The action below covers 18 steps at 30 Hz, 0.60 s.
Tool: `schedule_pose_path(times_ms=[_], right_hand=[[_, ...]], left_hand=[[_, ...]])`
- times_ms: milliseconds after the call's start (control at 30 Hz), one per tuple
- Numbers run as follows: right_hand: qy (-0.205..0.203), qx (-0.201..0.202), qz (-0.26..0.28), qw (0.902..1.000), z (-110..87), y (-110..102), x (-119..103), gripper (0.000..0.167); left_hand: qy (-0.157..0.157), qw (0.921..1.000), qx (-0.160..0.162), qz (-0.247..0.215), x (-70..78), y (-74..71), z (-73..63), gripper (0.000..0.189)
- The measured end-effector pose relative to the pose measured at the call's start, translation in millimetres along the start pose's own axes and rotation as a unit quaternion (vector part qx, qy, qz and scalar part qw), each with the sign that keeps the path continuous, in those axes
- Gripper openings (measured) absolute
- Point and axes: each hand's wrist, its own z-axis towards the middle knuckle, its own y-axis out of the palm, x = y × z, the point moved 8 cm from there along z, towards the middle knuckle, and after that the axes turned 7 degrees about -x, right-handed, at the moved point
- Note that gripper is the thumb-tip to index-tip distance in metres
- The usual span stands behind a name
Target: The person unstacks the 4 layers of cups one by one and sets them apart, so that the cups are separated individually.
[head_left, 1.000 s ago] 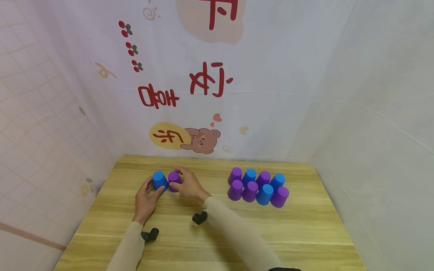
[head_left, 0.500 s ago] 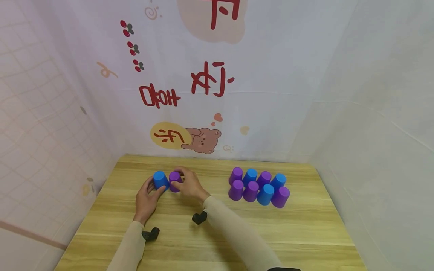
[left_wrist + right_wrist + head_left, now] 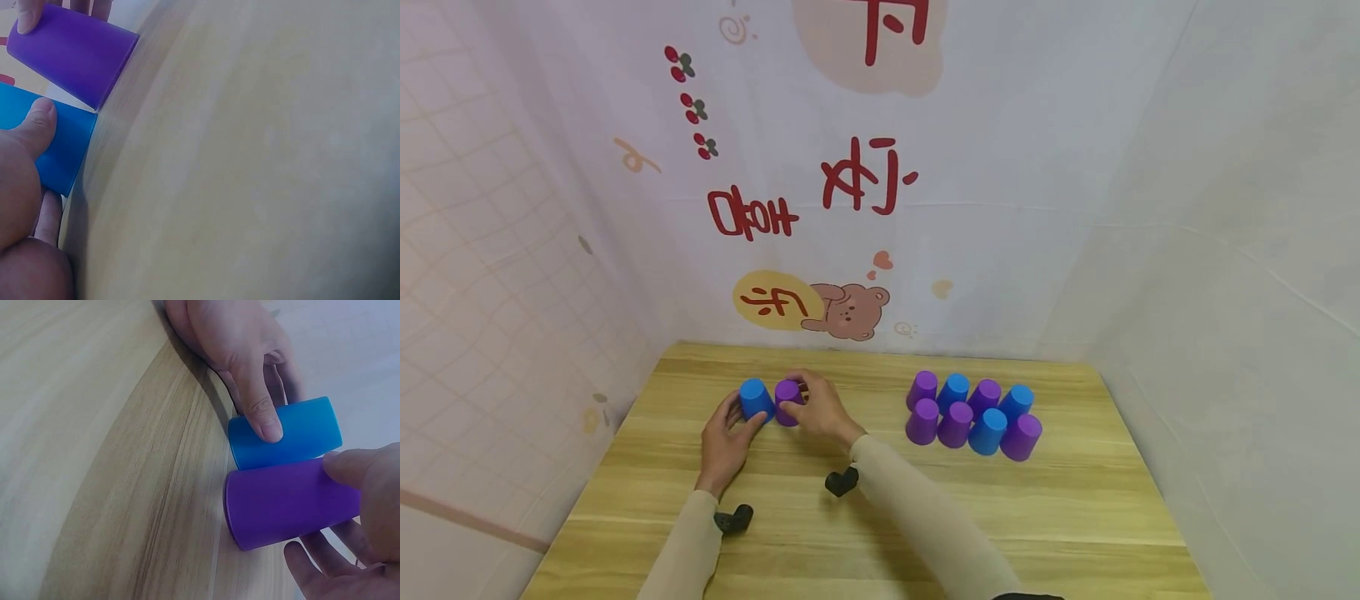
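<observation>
At the left of the table, my left hand (image 3: 725,448) holds a blue cup (image 3: 752,398), thumb on its near side and fingers round the left. My right hand (image 3: 826,412) grips a purple cup (image 3: 787,393) just right of it, thumb in front and fingers behind. Both cups stand upside down, side by side. In the right wrist view, the rims of the blue cup (image 3: 300,434) and the purple cup (image 3: 287,503) sit at the table surface. Their lower edges meet or nearly meet in the left wrist view, where the purple cup (image 3: 72,53) shows beside the blue one.
On the right half of the wooden table (image 3: 925,533) stand two rows of upside-down purple and blue cups, with a purple cup (image 3: 1020,437) at the near right end. A printed white cloth (image 3: 1000,250) rises behind the table, with more cloth at both sides.
Hands and cups keep the same places and holds. The whole head view has shifted very slightly; the rows of cups at the right stand as before.
</observation>
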Motion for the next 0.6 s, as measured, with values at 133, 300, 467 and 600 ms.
schedule_pose_path(times_ms=[133, 300, 467, 600], right_hand=[[-0.003, 0.001, 0.003, 1.0, -0.4, -1.1, 0.4, 0.048], [-0.01, 0.0, -0.002, 0.9999, 0.0, -2.3, 0.1, 0.048], [-0.012, 0.002, -0.006, 0.9999, -0.3, -4.3, 0.5, 0.046], [-0.016, 0.006, -0.013, 0.9998, -1.1, -6.5, 0.5, 0.044]], left_hand=[[-0.005, 1.0, 0.0, -0.002, -0.7, 0.3, -0.1, 0.075], [-0.009, 1.0, -0.001, 0.0, -1.1, 0.5, 0.1, 0.075], [-0.009, 1.0, 0.001, 0.0, -0.7, 0.2, 0.0, 0.075], [-0.005, 1.0, 0.003, 0.002, 0.4, 0.0, -0.2, 0.075]])
